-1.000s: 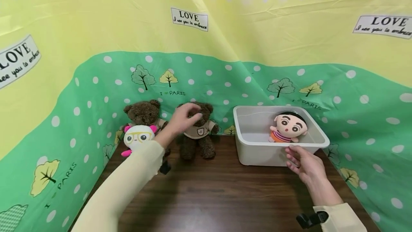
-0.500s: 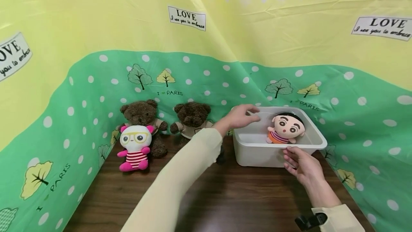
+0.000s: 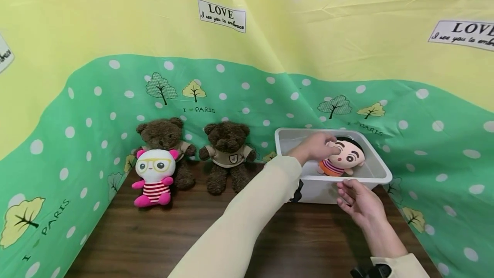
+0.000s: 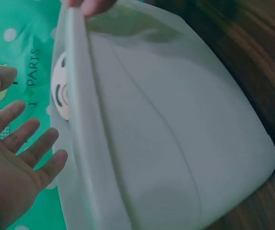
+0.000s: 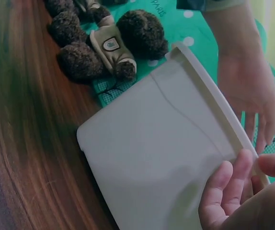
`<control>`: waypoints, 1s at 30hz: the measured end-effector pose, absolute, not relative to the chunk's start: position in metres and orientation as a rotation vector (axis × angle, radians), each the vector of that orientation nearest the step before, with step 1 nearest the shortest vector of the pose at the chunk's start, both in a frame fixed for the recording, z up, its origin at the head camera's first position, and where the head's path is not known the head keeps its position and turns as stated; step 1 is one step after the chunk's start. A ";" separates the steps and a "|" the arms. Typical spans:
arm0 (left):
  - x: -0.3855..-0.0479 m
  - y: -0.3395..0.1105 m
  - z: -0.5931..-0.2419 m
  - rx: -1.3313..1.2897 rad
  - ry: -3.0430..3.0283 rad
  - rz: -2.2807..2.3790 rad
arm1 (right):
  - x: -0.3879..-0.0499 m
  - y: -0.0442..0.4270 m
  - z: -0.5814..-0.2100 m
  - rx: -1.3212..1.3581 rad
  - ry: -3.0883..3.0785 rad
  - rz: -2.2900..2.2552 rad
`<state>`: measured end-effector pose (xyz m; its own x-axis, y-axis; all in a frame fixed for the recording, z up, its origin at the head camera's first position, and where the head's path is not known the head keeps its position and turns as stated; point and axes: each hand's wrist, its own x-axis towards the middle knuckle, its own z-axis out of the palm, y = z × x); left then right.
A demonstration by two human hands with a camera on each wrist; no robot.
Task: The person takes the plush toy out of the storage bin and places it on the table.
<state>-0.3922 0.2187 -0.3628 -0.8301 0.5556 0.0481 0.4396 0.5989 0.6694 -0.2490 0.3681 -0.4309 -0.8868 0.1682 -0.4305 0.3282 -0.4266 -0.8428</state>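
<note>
A plush doll [image 3: 352, 154] with black hair and a striped top leans inside a light grey plastic bin [image 3: 318, 192]. Over the bin, my left hand [image 3: 315, 146] reaches to the doll's head, partly covering its face. In the left wrist view the fingers of this left hand [image 4: 13, 158] are spread, and the bin's rim hides most of the doll. My right hand [image 3: 362, 203] holds the bin's front rim. The right wrist view shows this right hand [image 5: 243, 196] with its thumb over the rim and its fingers against the outer wall.
Two brown teddy bears sit against the green backdrop, the left bear [image 3: 162, 134] partly behind a pink-and-white panda plush [image 3: 155, 179]. The other bear [image 3: 227, 158] sits between them and the bin. All stand on a dark wooden table [image 3: 135, 243].
My left hand has moved right, from in front of the right-hand bear, across the bin's left side, to the doll. My right hand has stayed on the rim. The view has shifted slightly.
</note>
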 end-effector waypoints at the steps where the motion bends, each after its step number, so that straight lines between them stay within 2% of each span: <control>1: -0.392 0.223 -0.365 0.829 2.669 1.029 | -0.249 0.368 -0.431 0.688 1.632 -2.470; 23: -0.389 0.278 -0.368 0.827 2.850 0.495 | -0.247 0.370 -0.428 0.590 1.708 -2.470; 30: -0.390 0.279 -0.372 0.789 2.804 0.451 | -0.248 0.368 -0.432 0.622 1.702 -2.455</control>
